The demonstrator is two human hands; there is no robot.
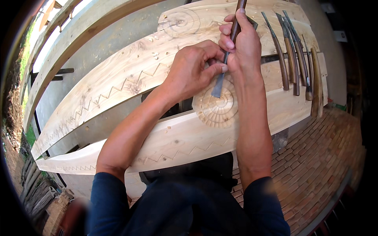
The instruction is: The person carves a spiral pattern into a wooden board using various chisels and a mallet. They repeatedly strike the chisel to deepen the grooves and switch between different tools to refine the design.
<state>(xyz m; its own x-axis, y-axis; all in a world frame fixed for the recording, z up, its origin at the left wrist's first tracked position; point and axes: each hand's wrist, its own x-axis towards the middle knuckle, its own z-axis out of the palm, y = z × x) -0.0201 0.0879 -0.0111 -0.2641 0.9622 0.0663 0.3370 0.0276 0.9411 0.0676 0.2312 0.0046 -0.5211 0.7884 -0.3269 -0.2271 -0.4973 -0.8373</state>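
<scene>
A chisel (pixel 217 87) with a flat steel blade and a brown wooden handle slants over a carved round rosette (pixel 214 112) on the near pale wooden board (pixel 185 135). Around the handle, the fingers of my right hand (pixel 245 45) are wrapped. Lower down, my left hand (pixel 193 70) pinches the blade between thumb and fingers. The blade's edge lies at the upper part of the rosette, among its rings and radial cuts; whether it touches the wood I cannot tell. A dark edge shows behind my right hand, too hidden to name.
A longer board (pixel 118 84) with zigzag carving and a drawn circle (pixel 179 23) lies beyond a gap. Several chisels (pixel 280 59) and a wooden stick (pixel 316 84) lie at the right. Curved beams (pixel 78 33) stand at the far left; brick paving (pixel 311 153) is below right.
</scene>
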